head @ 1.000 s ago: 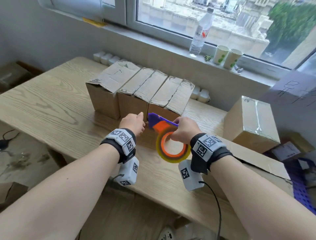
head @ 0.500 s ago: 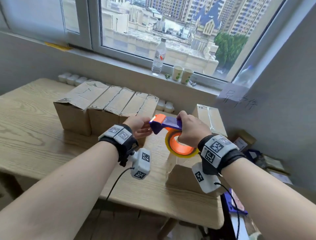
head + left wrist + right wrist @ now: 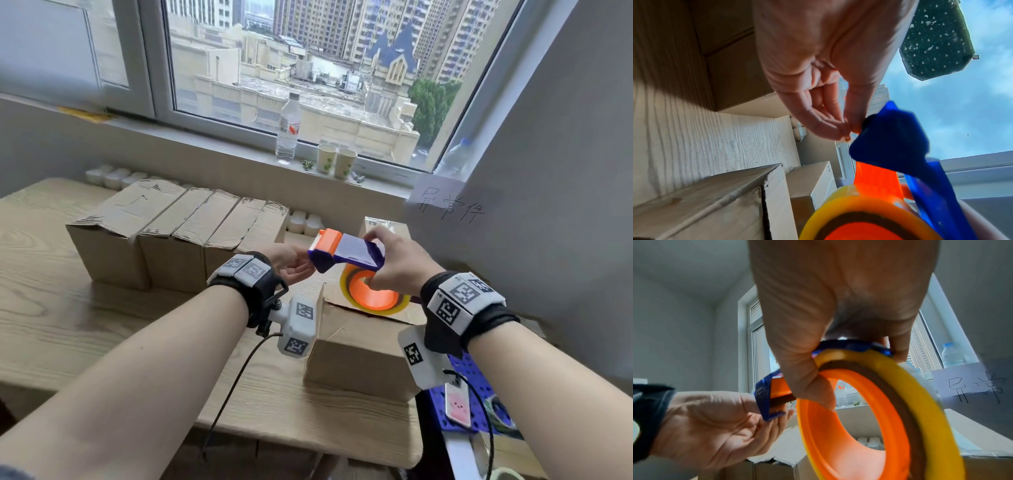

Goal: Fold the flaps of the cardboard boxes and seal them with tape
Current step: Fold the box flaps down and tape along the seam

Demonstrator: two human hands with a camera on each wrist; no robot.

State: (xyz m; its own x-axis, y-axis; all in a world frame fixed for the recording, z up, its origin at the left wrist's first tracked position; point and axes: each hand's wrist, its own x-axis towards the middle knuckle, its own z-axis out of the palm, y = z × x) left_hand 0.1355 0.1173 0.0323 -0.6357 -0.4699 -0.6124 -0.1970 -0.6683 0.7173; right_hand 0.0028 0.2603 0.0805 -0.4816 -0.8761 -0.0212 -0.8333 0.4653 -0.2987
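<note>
An orange and blue tape dispenser (image 3: 346,251) with a yellowish tape roll (image 3: 373,296) hangs above a cardboard box (image 3: 352,342) whose left flap stands up. My right hand (image 3: 394,267) grips the dispenser from above, thumb inside the roll's orange core (image 3: 849,426). My left hand (image 3: 298,267) pinches at the dispenser's blue nose (image 3: 890,138), thumb and fingertips (image 3: 844,129) together; the clear tape end is too thin to make out. A row of boxes (image 3: 164,233) with loosely folded flaps stands at the left on the wooden table (image 3: 85,325).
A taped box (image 3: 380,222) is partly hidden behind my hands. White containers (image 3: 113,174) line the wall. A water bottle (image 3: 288,130) and two paper cups (image 3: 335,162) stand on the sill. A blue perforated crate (image 3: 476,387) sits off the table's right edge.
Both hands carried the dispenser up and to the right, from in front of the box row to above the box at the table's right end. My view tilted up.
</note>
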